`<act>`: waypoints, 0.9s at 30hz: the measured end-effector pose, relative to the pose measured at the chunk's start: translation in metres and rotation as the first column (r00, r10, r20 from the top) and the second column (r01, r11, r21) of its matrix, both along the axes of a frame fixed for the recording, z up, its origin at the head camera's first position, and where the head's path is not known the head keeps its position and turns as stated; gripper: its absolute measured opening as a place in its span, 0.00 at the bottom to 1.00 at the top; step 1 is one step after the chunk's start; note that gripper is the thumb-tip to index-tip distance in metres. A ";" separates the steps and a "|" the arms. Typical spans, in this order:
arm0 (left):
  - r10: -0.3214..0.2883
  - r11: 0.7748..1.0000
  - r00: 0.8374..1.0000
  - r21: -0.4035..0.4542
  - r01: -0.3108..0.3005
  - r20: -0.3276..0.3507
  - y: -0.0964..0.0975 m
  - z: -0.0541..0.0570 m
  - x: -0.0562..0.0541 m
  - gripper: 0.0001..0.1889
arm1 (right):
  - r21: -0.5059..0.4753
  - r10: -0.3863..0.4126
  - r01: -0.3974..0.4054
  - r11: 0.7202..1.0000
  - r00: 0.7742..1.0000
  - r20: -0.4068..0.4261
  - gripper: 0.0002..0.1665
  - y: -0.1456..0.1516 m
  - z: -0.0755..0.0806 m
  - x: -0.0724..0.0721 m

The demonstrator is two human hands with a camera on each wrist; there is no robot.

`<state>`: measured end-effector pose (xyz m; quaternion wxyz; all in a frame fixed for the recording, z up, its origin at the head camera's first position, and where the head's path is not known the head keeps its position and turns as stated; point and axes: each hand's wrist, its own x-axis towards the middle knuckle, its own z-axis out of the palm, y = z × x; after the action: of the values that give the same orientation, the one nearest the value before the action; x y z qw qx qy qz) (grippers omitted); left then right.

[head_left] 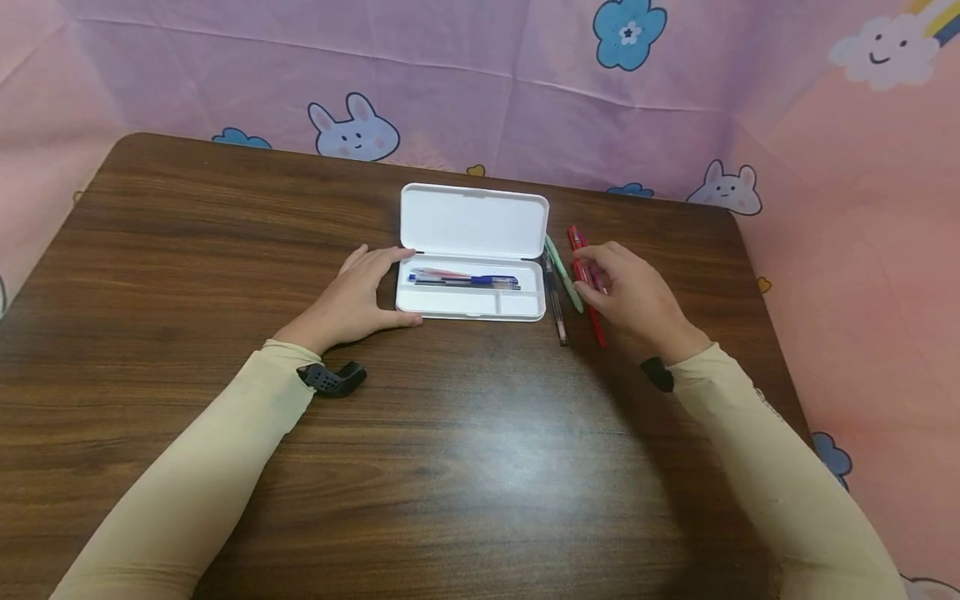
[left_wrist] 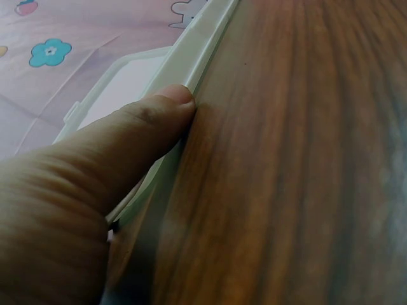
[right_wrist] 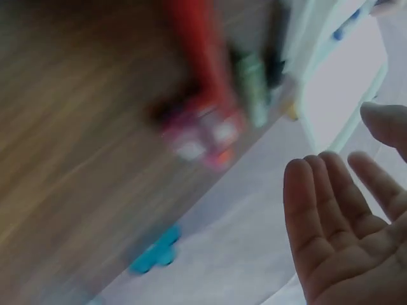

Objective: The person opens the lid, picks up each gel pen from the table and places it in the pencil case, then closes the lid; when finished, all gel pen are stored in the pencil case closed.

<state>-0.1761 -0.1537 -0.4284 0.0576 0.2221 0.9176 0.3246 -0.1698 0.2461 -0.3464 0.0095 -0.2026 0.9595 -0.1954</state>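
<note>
A white pencil case (head_left: 474,218) lies with its lid raised, and several pens (head_left: 491,282), one with a blue cap, are in its long compartment. My left hand (head_left: 348,300) grips the case's left end, index finger near the hinge and thumb (left_wrist: 143,130) against the front edge. Over a red pen (head_left: 596,325) and a purplish pen beside it hovers my right hand (head_left: 633,292). Its fingers are extended and hold nothing in the right wrist view, where the red pen (right_wrist: 206,57) is blurred. A green pen (head_left: 566,279) and a clear dark pen (head_left: 557,312) lie between that hand and the case.
Everything rests on a dark wooden table (head_left: 420,467) with rounded corners. A pink and purple cloth (head_left: 465,83) with cartoon prints hangs behind the table and along its right side. Two small compartments run along the front of the pencil case.
</note>
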 end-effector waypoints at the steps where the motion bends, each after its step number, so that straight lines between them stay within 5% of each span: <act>1: 0.000 1.000 1.000 -0.001 0.000 0.002 0.000 0.000 0.000 0.55 | 0.003 -0.030 0.029 1.000 0.999 0.028 0.27 0.009 0.000 0.002; 11: 0.012 1.000 1.000 0.004 -0.012 0.026 0.001 0.000 0.000 0.55 | -0.050 -0.154 0.166 0.985 0.972 0.178 0.33 0.066 -0.018 0.022; 18: 0.011 1.000 1.000 -0.005 -0.011 0.022 -0.001 -0.002 -0.001 0.55 | -0.079 -0.116 0.133 0.988 0.975 0.190 0.29 0.057 -0.033 0.018; 27: 0.004 1.000 1.000 -0.001 -0.004 0.015 0.000 -0.001 0.000 0.55 | 0.029 -0.142 0.139 0.990 0.973 0.183 0.22 0.049 -0.035 0.007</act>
<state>-0.1763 -0.1541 -0.4291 0.0638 0.2178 0.9177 0.3261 -0.1623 0.2951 -0.3815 0.0863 -0.1153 0.9679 -0.2061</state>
